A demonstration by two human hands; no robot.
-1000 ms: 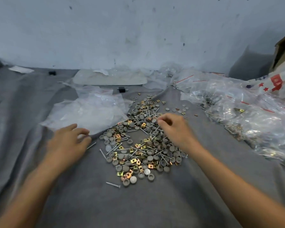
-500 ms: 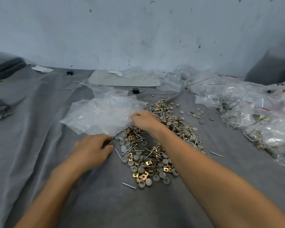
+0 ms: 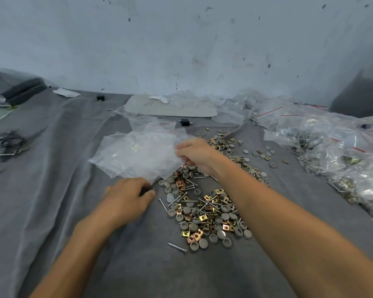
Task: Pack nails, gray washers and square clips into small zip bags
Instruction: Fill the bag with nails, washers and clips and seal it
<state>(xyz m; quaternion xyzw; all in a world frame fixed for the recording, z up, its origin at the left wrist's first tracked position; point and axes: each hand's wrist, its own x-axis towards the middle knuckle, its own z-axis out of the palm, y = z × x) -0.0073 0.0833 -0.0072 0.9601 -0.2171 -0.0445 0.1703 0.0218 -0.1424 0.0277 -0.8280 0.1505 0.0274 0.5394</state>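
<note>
Right hand [image 3: 194,153] on clear zip bags [image 3: 138,153]

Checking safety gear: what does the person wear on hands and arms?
Nothing visible. The left hand and right hand are bare: no gloves, rings or watch. The left forearm and right forearm are bare too; no sleeve shows.

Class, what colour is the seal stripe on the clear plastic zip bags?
Red stripe, clearest in head view.

We cannot tell whether the curled fingers of our left hand [image 3: 127,196] hold anything. Our right forearm [image 3: 267,207] covers part of the pile [image 3: 205,214]; the filled bags [image 3: 342,160] run off the right edge.
</note>
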